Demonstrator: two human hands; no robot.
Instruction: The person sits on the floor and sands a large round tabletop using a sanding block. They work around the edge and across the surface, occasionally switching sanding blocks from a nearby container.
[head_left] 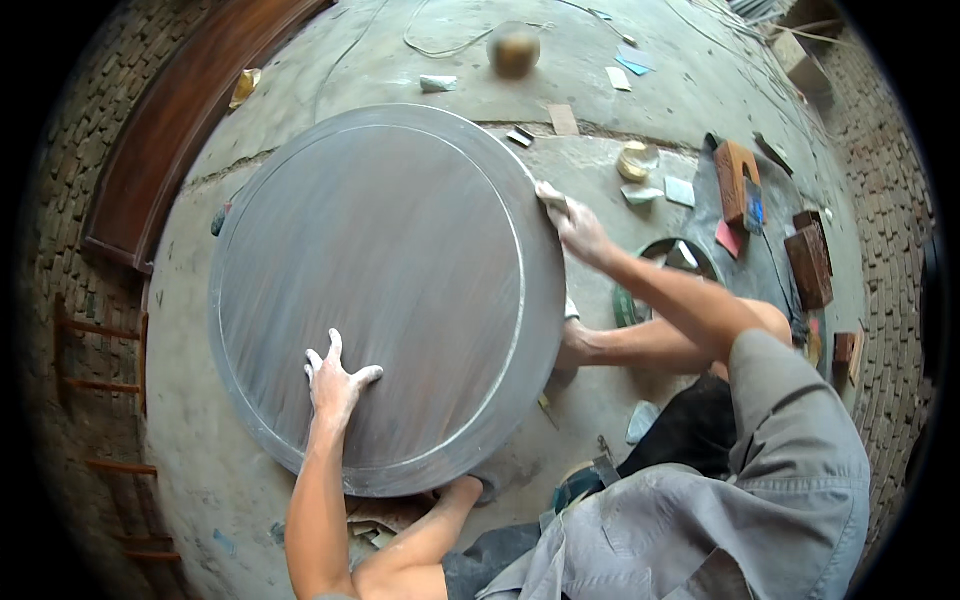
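Note:
A large round wooden tabletop (390,250), dark grey-brown and dusted white, lies before me with a pale ring running inside its rim. My left hand (335,380) rests on its lower left part, fingers spread and holding nothing. At the upper right edge, my right hand (582,230) is closed round a small greyish piece of sandpaper (553,202), pressed against the rim. White dust coats the fingers of both hands. What supports the tabletop underneath is hidden.
Beside my right forearm stands a green basin (625,308). Farther right, brown wooden blocks (735,180) and a phone (753,207) lie on a dark sheet. Paper scraps (680,191) and a bowl (637,160) dot the concrete floor. A long reddish-brown wooden panel (190,110) leans at the left.

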